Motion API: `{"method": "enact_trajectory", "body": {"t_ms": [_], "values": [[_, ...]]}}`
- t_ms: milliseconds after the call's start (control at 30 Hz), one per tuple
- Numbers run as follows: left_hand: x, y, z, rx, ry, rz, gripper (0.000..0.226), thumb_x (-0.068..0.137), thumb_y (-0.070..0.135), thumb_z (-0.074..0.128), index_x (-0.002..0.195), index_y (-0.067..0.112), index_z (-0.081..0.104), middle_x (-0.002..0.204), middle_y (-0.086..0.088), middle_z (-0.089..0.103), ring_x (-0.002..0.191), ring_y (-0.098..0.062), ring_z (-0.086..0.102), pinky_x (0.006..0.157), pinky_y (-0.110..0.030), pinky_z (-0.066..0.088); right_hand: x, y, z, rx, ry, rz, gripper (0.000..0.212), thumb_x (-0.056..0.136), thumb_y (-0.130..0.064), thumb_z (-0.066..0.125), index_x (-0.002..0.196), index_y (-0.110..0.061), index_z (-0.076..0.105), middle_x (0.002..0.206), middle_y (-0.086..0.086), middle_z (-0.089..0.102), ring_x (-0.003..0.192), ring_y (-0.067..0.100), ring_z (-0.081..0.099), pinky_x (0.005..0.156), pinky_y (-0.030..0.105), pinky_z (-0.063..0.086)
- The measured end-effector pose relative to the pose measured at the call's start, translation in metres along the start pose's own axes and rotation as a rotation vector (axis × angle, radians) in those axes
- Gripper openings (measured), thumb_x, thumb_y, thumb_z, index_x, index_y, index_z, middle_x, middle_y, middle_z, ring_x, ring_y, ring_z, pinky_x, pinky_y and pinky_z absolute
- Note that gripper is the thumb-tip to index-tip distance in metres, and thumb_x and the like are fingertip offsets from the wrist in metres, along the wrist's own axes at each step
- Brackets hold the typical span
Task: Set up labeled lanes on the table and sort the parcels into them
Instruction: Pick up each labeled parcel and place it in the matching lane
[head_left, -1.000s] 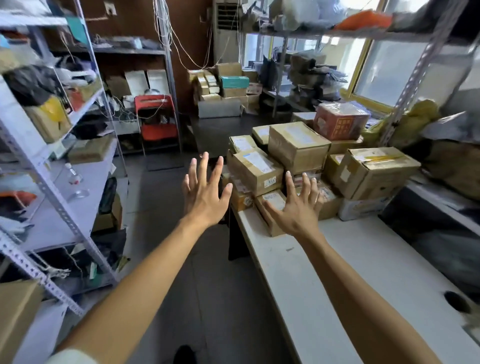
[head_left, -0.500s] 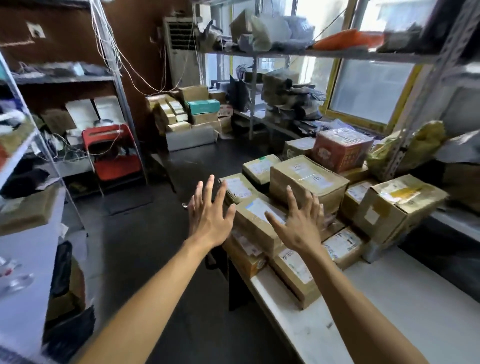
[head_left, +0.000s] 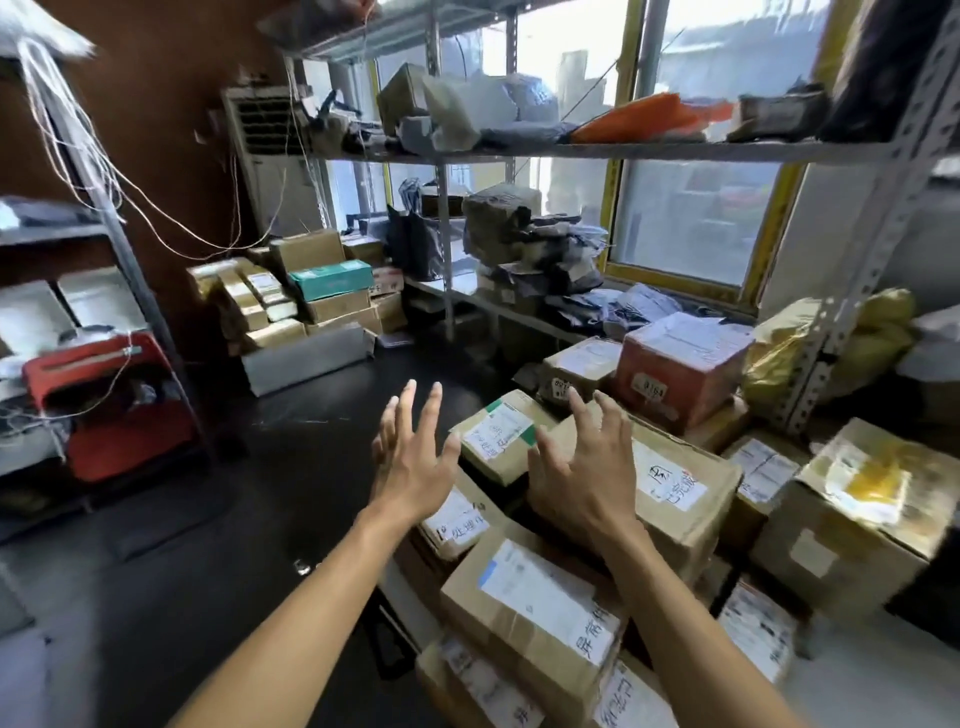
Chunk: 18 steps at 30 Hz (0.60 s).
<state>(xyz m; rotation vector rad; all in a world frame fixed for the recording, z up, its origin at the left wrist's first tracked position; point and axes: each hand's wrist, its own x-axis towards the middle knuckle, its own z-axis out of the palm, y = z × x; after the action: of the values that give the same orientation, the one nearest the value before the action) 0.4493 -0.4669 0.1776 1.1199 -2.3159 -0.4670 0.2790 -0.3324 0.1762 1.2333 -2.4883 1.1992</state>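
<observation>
Both hands are spread and hold nothing over the heap of parcels at the table's near end. Largest, the brown carton (head_left: 670, 483) lies just ahead of the right hand (head_left: 582, 483), its long axis running away rightward. Smaller, the green-labelled box (head_left: 498, 436) sits between the right hand and left hand (head_left: 413, 462); the right looks nearer.

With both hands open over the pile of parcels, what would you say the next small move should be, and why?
Probably lower the right hand onto the large cardboard box beneath it and close the left hand on that box's near side. Both hands are open and hold nothing, the right one hovers over this box, and it sits on top of the pile, so it looks free to lift.
</observation>
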Motion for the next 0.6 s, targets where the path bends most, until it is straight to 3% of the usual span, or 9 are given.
{"method": "enact_trajectory", "body": {"t_ms": [233,400,600], "values": [[0.083,-0.002,0.04,-0.11,-0.073,0.07,0.06,0.106,0.045,0.033,0.161,0.039,0.009,0.168,0.012,-0.008,0.154,-0.015,-0.008,0.123,-0.051,0.007,0.074,0.011,0.009,0.082,0.0,0.135,0.057,0.106,-0.042,0.046,0.16,-0.028,0.033,0.157,0.007,0.037,0.146,0.023,0.026,0.115,0.041,0.031],[0.15,0.01,0.072,-0.249,-0.151,0.132,0.058,0.106,0.042,0.034,0.16,0.038,0.014,0.168,0.01,0.001,0.153,-0.016,0.003,0.124,-0.048,0.011,0.13,0.027,0.021,0.193,-0.02,0.277,0.055,0.11,-0.033,0.042,0.162,-0.021,0.028,0.156,0.015,0.04,0.148,0.028,0.031,0.121,0.042,0.023],[0.236,0.022,0.122,-0.682,-0.317,0.127,0.046,0.111,0.033,0.028,0.157,0.028,0.034,0.163,0.003,0.028,0.151,-0.014,0.023,0.126,-0.04,0.015,0.193,0.046,0.058,0.159,-0.041,0.434,0.05,0.11,-0.037,0.038,0.159,-0.027,0.038,0.161,0.015,0.037,0.15,0.027,0.032,0.124,0.042,0.024]]}}
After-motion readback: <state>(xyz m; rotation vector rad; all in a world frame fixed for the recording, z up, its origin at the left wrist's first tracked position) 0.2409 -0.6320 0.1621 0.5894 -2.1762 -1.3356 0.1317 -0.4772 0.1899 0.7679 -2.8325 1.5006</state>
